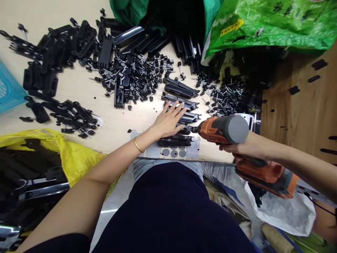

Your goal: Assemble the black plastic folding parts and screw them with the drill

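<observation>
My left hand (168, 121) lies flat with fingers stretched out on a stack of long black plastic parts (181, 102) near the table's front edge. My right hand (231, 147) grips an orange and grey cordless drill (226, 129). The drill's nose points left at the black part (175, 140) under my left hand. That part rests on a small grey plate with round holes (173, 151). A gold bangle sits on my left wrist.
Heaps of black-headed screws (137, 75) and black plastic pieces (52, 52) cover the wooden table (79, 88). Green sacks (263, 24) stand at the back. A yellow bag of black parts (34, 165) is at my left, a white bag (279, 211) at my right.
</observation>
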Available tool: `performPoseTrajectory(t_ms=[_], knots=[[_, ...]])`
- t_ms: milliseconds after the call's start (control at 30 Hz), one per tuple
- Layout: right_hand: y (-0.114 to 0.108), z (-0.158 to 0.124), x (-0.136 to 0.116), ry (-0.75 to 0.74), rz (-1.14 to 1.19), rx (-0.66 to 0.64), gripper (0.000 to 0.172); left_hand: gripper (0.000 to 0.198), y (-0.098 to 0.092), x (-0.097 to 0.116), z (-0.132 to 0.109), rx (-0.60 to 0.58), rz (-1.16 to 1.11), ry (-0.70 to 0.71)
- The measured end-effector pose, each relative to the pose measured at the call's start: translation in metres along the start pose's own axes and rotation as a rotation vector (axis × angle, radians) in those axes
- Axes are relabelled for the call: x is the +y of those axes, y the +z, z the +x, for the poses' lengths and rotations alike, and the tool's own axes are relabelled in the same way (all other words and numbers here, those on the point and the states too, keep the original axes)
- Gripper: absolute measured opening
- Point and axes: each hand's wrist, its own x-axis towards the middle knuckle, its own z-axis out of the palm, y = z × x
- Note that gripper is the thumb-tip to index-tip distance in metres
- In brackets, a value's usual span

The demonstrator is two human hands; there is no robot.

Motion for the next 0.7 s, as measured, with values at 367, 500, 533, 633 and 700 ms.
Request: performPoseTrajectory(t_ms=[367,500,533,633,700], knots=[[-0.001,0.016,-0.04,-0.036,-0.301,-0.115,0.05,0.053,0.033,-0.003,-0.009,0.086,0.008,-0.052],[0.0,0.02,-0.043,-0.06,-0.292,-0.116,0.054,0.054,0.031,-0.003,-0.009,0.075,0.015,-0.036],[0.001,0.021,-0.041,-0.063,-0.262,-0.109,0.053,0.054,0.03,-0.004,-0.009,0.071,0.018,-0.032],[0.009,0.023,-0.033,0.005,-0.155,-0.086,0.04,0.054,0.027,-0.008,-0.007,0.047,0.031,-0.02],[0.014,0.018,-0.023,0.029,-0.098,-0.046,0.029,0.054,0.023,-0.009,-0.008,0.036,0.035,-0.013]])
